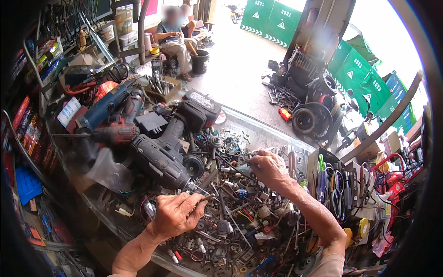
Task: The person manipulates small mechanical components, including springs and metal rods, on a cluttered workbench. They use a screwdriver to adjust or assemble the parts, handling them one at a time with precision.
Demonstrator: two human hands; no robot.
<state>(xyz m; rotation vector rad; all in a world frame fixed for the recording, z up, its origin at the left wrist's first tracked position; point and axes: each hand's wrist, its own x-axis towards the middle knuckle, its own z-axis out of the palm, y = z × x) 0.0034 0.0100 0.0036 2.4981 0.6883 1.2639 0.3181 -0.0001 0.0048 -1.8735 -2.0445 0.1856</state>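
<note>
My left hand (177, 213) is closed in a pinch, low over the near side of a heap of small metal parts (240, 207). Between its thumb and fingers is a short, thin brownish piece (208, 197), too small to name. My right hand (273, 170) reaches to the far part of the heap, its fingertips drawn together; whatever they hold, if anything, is hidden. Beyond my left hand lies a black cordless power tool (159, 159) with a thick battery, its bit pointing toward the heap. Bolts, nuts, washers, springs and wires are mixed together.
A red drill (115, 132) and a blue power tool (104, 108) lie at the left. To the right stands a box with scissors (339, 189) and a green-handled tool (321, 166). Tyres (304, 119) rest on the floor beyond. Two people (173, 39) sit at the back.
</note>
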